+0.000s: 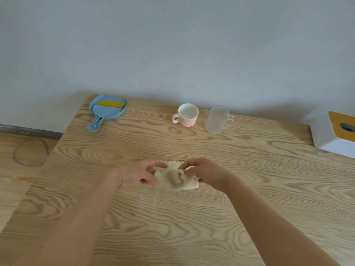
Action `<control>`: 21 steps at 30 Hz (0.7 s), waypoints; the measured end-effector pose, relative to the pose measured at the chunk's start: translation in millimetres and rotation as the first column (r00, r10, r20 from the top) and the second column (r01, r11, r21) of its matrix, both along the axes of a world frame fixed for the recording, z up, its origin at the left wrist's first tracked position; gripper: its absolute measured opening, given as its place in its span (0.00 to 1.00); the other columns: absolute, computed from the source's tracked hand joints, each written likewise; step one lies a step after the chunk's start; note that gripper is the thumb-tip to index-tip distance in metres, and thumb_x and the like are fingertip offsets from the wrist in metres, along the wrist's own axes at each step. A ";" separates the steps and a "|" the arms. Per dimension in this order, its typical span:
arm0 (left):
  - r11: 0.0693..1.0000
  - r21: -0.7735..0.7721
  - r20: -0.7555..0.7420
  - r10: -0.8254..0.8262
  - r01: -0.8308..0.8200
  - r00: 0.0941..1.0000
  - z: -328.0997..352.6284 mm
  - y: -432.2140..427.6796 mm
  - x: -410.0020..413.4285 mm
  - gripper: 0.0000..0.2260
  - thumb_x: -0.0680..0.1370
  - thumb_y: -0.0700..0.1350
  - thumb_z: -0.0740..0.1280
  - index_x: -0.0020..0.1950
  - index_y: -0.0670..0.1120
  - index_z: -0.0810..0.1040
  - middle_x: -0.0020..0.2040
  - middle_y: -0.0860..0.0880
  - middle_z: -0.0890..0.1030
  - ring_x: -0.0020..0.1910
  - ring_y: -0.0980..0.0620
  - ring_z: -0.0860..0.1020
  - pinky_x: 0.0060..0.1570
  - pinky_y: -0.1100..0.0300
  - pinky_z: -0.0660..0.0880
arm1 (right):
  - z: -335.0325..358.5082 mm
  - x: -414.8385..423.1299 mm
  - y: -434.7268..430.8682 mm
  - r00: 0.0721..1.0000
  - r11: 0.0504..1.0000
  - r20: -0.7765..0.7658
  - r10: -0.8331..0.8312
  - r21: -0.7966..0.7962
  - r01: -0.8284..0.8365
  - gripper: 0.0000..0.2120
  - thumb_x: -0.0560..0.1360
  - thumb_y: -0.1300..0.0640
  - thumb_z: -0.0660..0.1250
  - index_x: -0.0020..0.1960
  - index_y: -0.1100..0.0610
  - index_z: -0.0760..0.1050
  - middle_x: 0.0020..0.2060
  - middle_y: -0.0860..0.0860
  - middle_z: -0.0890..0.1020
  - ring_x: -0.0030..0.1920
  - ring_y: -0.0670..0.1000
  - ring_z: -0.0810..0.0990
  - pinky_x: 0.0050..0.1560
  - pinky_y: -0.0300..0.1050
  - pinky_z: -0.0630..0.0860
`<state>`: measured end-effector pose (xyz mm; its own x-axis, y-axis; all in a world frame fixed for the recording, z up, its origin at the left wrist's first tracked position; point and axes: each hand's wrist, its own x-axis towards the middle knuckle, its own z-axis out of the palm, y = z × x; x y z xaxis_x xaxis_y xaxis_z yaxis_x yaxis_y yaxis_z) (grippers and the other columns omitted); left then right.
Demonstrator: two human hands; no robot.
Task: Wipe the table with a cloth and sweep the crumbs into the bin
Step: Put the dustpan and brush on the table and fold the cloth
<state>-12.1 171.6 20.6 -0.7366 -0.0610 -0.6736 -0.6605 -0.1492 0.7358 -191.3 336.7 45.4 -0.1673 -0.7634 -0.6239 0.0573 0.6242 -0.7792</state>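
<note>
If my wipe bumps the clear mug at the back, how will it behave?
The clear mug looks empty and taller than wide, so it probably tips rather than slides. Being round, it would likely roll once down. The pink cup stands close beside it, so a sideways push may knock them together.

A crumpled cream cloth (175, 176) is pinched at mid-table between the left hand (134, 175) and the right hand (203, 172). Around it on the wooden table (172, 227), a blue dustpan (107, 110) is seen at eleven o'clock, a pink mug (187, 115) at twelve, a clear cup (218, 120) at one and a white box (334, 131) at two.
</note>
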 end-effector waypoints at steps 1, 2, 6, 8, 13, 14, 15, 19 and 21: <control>0.997 0.011 0.054 -0.073 0.072 0.996 -7.2 3.0 9.0 0.28 0.64 0.39 0.73 0.63 0.52 0.76 0.36 0.51 0.70 0.37 0.54 0.69 0.40 0.62 0.68 | -8.0 8.1 4.4 0.998 0.997 0.008 0.055 0.056 -0.055 0.11 0.73 0.66 0.62 0.46 0.54 0.80 0.30 0.44 0.77 0.33 0.42 0.74 0.37 0.38 0.71; 0.992 0.004 0.099 -0.128 0.128 0.987 -14.0 6.0 16.9 0.26 0.65 0.38 0.74 0.61 0.51 0.77 0.34 0.53 0.69 0.35 0.55 0.68 0.38 0.63 0.68 | -17.1 15.1 8.4 0.995 0.989 0.007 0.102 0.108 -0.102 0.11 0.73 0.66 0.62 0.46 0.54 0.80 0.29 0.43 0.76 0.32 0.42 0.73 0.37 0.37 0.71; 0.990 -0.125 0.114 -0.056 0.070 0.992 -27.0 20.1 30.9 0.14 0.69 0.38 0.74 0.53 0.47 0.81 0.30 0.55 0.73 0.30 0.59 0.71 0.35 0.67 0.69 | -41.9 29.0 10.8 0.996 0.988 -0.055 0.073 0.140 -0.065 0.11 0.72 0.63 0.64 0.46 0.52 0.81 0.36 0.47 0.77 0.39 0.48 0.73 0.43 0.41 0.70; 0.973 -0.205 0.046 0.119 -0.107 0.992 -27.7 23.3 25.7 0.11 0.69 0.37 0.74 0.50 0.46 0.82 0.29 0.57 0.76 0.30 0.61 0.74 0.36 0.68 0.70 | -43.8 25.8 5.9 0.994 0.997 -0.099 -0.047 0.054 0.053 0.08 0.72 0.57 0.68 0.49 0.48 0.81 0.42 0.47 0.80 0.45 0.49 0.76 0.48 0.42 0.72; 0.797 -0.569 -0.069 0.201 -0.204 0.977 -37.6 25.2 13.0 0.11 0.70 0.38 0.73 0.47 0.52 0.79 0.38 0.54 0.75 0.35 0.57 0.73 0.39 0.65 0.70 | -45.6 21.5 -5.1 0.926 0.994 -0.360 -0.113 -0.038 0.107 0.27 0.68 0.62 0.72 0.64 0.47 0.72 0.47 0.47 0.76 0.44 0.46 0.76 0.41 0.37 0.74; 0.763 -0.631 -0.048 0.137 -0.136 0.989 -40.2 27.4 12.4 0.12 0.71 0.38 0.72 0.48 0.53 0.77 0.39 0.55 0.74 0.37 0.58 0.73 0.39 0.65 0.70 | -49.5 23.5 -4.5 0.869 0.995 -0.486 -0.098 -0.035 0.093 0.27 0.68 0.66 0.69 0.64 0.48 0.72 0.50 0.48 0.77 0.45 0.46 0.77 0.42 0.38 0.76; 0.732 -0.677 -0.018 0.081 -0.072 0.997 -42.0 29.6 12.7 0.14 0.71 0.40 0.71 0.51 0.55 0.75 0.41 0.56 0.74 0.40 0.58 0.74 0.41 0.65 0.71 | -52.3 27.1 -2.9 0.775 0.998 -0.629 -0.067 -0.035 0.059 0.27 0.68 0.68 0.66 0.64 0.49 0.72 0.52 0.48 0.77 0.49 0.48 0.76 0.45 0.39 0.76; 0.586 -0.805 -0.010 0.141 -0.092 0.990 -44.7 27.2 16.0 0.24 0.72 0.51 0.71 0.65 0.57 0.68 0.44 0.58 0.76 0.41 0.58 0.76 0.39 0.63 0.73 | -71.3 42.2 1.7 0.427 0.932 -0.902 -0.058 -0.202 -0.301 0.24 0.67 0.71 0.65 0.59 0.53 0.77 0.57 0.50 0.78 0.58 0.53 0.75 0.52 0.50 0.78; 0.510 -0.822 -0.105 0.299 -0.252 0.949 -42.7 17.5 18.7 0.21 0.73 0.51 0.69 0.65 0.56 0.70 0.43 0.57 0.76 0.36 0.59 0.76 0.37 0.62 0.73 | -80.5 51.4 -1.6 0.376 0.875 -0.918 0.125 -0.076 -0.477 0.23 0.73 0.63 0.64 0.67 0.49 0.71 0.69 0.51 0.70 0.70 0.56 0.65 0.64 0.54 0.72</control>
<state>6.6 189.1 -22.1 -0.5541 -0.7944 -0.2488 -0.7302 0.3202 0.6036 -139.9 335.1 -35.0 -0.1942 -0.9805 -0.0302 -0.8954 0.1898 -0.4029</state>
